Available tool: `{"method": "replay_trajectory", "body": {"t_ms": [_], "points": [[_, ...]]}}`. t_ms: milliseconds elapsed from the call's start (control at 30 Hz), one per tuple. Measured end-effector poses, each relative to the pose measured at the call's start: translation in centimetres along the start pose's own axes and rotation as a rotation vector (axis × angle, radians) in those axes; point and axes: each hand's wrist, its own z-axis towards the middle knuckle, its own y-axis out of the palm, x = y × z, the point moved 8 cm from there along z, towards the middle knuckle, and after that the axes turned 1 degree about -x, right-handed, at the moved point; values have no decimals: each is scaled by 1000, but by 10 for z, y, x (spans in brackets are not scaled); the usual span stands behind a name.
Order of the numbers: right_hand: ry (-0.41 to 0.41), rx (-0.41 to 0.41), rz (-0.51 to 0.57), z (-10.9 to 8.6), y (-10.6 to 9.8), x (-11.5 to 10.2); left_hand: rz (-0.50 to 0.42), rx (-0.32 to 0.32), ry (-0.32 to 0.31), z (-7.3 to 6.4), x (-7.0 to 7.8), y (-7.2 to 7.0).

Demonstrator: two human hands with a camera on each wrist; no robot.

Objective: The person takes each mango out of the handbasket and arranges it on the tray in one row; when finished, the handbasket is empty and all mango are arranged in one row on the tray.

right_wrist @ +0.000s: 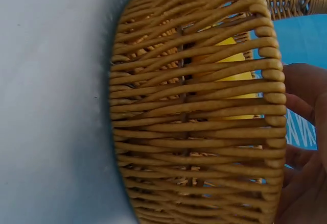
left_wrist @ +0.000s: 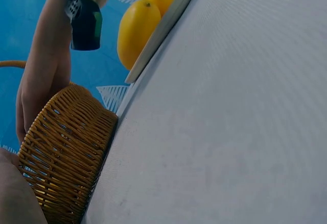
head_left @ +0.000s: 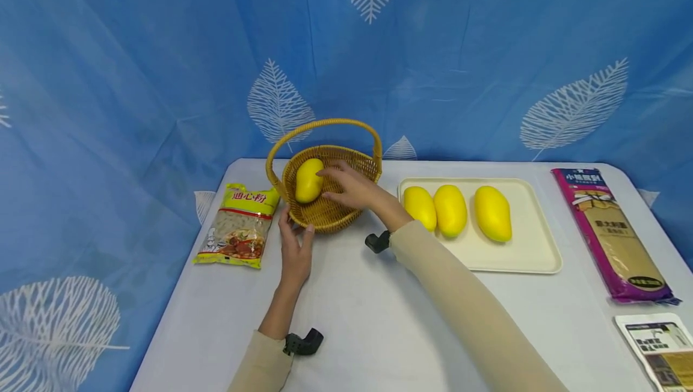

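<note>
A brown wicker basket (head_left: 330, 221) with an arched handle stands at the back of the table. One yellow mango (head_left: 309, 181) lies inside it, on the left. My right hand (head_left: 349, 187) reaches over the basket, thumb and fingers spread apart; one fingertip is at the mango's right edge, and contact cannot be told. In the right wrist view the basket's wall (right_wrist: 199, 127) hides part of that hand. My left hand (head_left: 296, 255) rests against the basket's front-left outer side, thumb and fingers apart. The left wrist view shows only part of the left hand (left_wrist: 18, 196) beside the weave.
Right of the basket, a cream tray (head_left: 533, 248) bears three mangoes (head_left: 450, 210). A bag of pasta (head_left: 238, 226) lies to the left. On the far right are a long purple packet (head_left: 614, 232) and a white-edged packet (head_left: 657, 347). A blue curtain (head_left: 433, 79) hangs behind the table.
</note>
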Motion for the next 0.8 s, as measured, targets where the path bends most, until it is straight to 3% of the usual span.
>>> {"method": "replay_trajectory", "body": {"t_ms": [367, 567, 667, 800], "points": [[48, -119, -29, 23, 13, -3, -28, 8, 7, 3, 3, -1], [52, -193, -22, 25, 22, -1, -40, -19, 11, 0, 26, -1], [48, -193, -4, 26, 24, 0, -28, -33, 9, -2, 37, -2], [28, -170, 12, 27, 26, -5, -22, -38, 3, -3, 38, -3]]}}
